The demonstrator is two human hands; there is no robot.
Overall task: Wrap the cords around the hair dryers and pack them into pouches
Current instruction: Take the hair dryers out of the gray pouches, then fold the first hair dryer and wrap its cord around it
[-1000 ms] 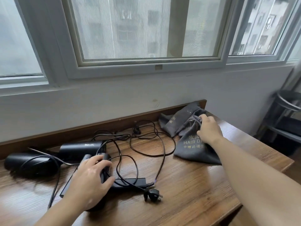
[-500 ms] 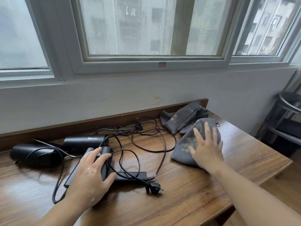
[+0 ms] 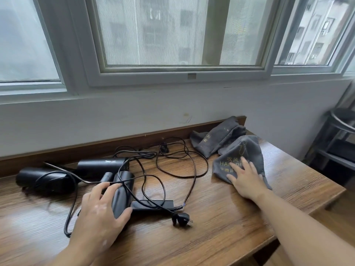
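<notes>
View from the head, down onto a wooden table (image 3: 230, 217) set against a white wall below a window (image 3: 172, 35).

**Hidden or unclear.** The left hand (image 3: 99, 214), at 7 o'clock, covers the lower end of the near hair dryer (image 3: 123, 191); fingers and thumb curl round its black barrel and grip it. A flat black part (image 3: 153, 204) lies at the thumb side, and it cannot be told whether it belongs to this dryer. Two more dryers lie at 9 o'clock, the middle dryer (image 3: 101, 164) and the far-left dryer (image 3: 42, 178), which is partly crossed by cable. The cords (image 3: 192, 166) run in loose tangled loops over the table centre; which cord feeds which dryer cannot be traced. One plug (image 3: 181, 219) lies near 6 o'clock, a second plug (image 3: 164, 147) by the back rail. Both forearms are cut off by the lower edge.

**Writing.** The right hand (image 3: 245, 179), at 4 o'clock, lies flat with fingers spread on the front pouch (image 3: 247, 150), a grey cloth bag. Its gold print reads "HAI…", the rest hidden under the fingers, with Chinese characters above and below and an outline drawing higher up. The rear pouch (image 3: 217, 137), touching it toward 1 o'clock, shows a gold "R". The middle dryer bears a small white mark, unreadable.

**Room.** Blurred buildings show through the panes. A dark metal stool (image 3: 342, 127) stands at 3 o'clock, beyond the table's edge.
</notes>
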